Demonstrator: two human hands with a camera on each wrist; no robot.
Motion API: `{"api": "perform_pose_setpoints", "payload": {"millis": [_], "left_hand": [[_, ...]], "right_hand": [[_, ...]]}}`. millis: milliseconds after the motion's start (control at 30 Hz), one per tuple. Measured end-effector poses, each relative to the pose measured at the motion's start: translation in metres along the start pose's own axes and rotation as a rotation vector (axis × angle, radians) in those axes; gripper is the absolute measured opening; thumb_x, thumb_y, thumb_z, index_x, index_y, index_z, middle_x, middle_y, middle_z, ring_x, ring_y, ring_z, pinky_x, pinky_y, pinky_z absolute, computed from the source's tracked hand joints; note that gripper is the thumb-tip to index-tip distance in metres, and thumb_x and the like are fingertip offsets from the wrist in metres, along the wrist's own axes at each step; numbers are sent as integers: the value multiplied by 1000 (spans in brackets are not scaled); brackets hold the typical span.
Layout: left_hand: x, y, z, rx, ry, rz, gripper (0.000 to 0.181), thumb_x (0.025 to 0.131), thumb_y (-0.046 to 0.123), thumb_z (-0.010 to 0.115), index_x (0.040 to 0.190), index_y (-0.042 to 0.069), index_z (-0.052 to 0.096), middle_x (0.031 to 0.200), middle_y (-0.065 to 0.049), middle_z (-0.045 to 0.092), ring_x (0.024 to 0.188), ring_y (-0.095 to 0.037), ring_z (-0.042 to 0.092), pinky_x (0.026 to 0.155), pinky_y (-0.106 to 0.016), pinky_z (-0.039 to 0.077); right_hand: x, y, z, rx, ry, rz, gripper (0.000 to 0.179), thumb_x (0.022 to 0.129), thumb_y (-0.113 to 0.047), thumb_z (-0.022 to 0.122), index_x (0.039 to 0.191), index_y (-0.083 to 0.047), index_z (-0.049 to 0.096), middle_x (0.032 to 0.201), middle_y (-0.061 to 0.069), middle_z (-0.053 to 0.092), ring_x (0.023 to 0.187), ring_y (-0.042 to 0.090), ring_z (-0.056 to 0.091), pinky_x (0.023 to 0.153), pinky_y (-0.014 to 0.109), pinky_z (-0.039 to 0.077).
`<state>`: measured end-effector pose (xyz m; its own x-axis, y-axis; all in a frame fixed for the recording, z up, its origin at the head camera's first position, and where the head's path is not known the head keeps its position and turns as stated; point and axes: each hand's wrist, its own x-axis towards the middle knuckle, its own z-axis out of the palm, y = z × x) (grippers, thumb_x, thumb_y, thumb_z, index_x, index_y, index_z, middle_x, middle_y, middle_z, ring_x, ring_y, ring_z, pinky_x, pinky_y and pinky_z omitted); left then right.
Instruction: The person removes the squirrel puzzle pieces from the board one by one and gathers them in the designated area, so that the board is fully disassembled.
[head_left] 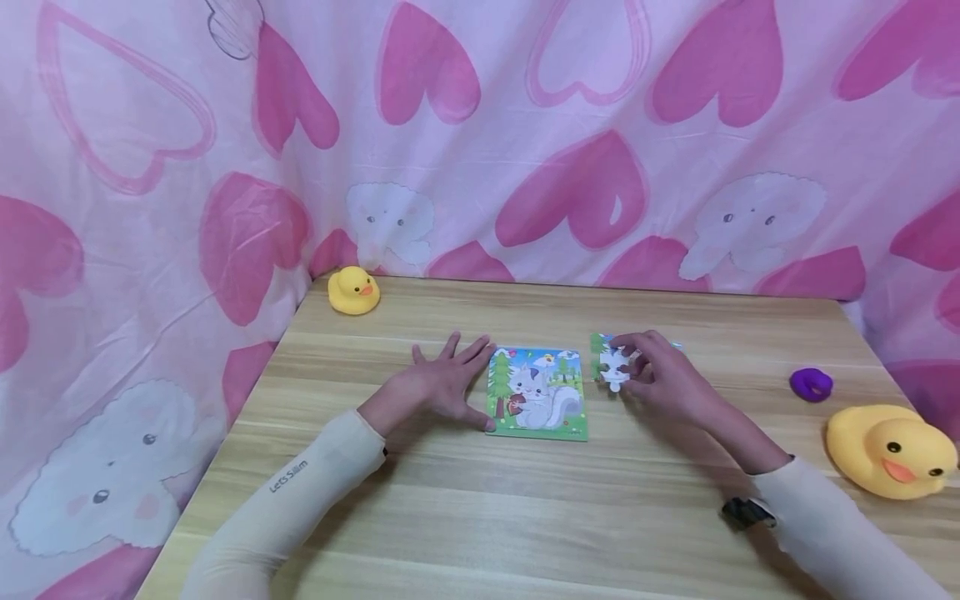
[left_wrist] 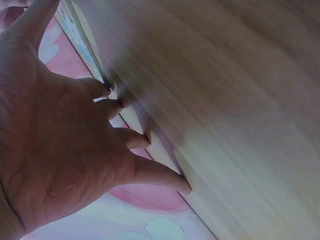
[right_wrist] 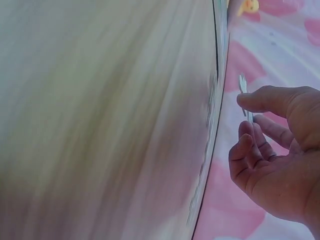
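Note:
A squirrel picture board lies flat on the table, with a grey squirrel, green trees and blue sky on it. My left hand is spread at its left side, thumb and fingertips by the board's edge; in the left wrist view the fingertips of this hand rest on the tabletop. To the right of the board, my right hand pinches a jigsaw piece between thumb and fingers. Edge-on, the piece looks thin in the right wrist view. More jigsaw pieces lie beneath, mostly covered by the hand.
A small yellow duck sits at the back left corner of the wooden table. On the right are a purple duck and a large yellow duck. A pink heart-patterned curtain hangs behind and along the left.

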<state>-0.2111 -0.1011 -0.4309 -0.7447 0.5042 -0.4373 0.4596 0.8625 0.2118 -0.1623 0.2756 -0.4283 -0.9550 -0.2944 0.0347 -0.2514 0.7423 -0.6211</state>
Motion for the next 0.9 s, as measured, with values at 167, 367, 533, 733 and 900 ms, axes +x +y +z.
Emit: {"api": "perform_pose_setpoints", "payload": {"millis": [167, 367, 533, 733, 900], "left_hand": [[1, 0, 0, -4, 4, 10, 132, 74, 89, 70, 171, 35, -2, 180, 13, -10, 167, -38, -12, 112, -93, 2], [2, -1, 0, -6, 2, 12, 133, 74, 88, 70, 171, 35, -2, 180, 12, -10, 167, -38, -12, 111, -93, 2], [2, -1, 0, -7, -3, 14, 133, 74, 89, 70, 171, 35, -3, 180, 12, -11, 167, -38, -12, 112, -93, 2], [2, -1, 0, -7, -1, 11, 133, 74, 88, 70, 171, 35, -3, 180, 13, -11, 167, -38, -12, 112, -93, 1], [1, -1, 0, -8, -1, 10, 132, 74, 88, 70, 171, 35, -3, 180, 13, -11, 167, -38, -13, 112, -93, 1]], "right_hand": [[-10, 13, -11, -29, 29, -6, 63, 88, 7, 77, 146, -4, 55, 120, 18, 57, 97, 28, 61, 71, 22, 55], [-14, 27, -15, -67, 9, 22, 64, 87, 5, 78, 146, -1, 55, 119, 20, 56, 95, 27, 61, 70, 22, 54], [-14, 36, -14, -77, 2, 29, 67, 88, 6, 78, 150, 0, 50, 120, 21, 57, 95, 26, 62, 72, 22, 53], [-13, 40, -14, -80, -24, 44, 64, 90, 3, 78, 148, 0, 51, 119, 19, 59, 95, 25, 61, 72, 22, 53], [-11, 40, -14, -67, -55, 62, 63, 92, -1, 78, 148, -2, 51, 124, 20, 63, 96, 24, 60, 73, 22, 52]]}}
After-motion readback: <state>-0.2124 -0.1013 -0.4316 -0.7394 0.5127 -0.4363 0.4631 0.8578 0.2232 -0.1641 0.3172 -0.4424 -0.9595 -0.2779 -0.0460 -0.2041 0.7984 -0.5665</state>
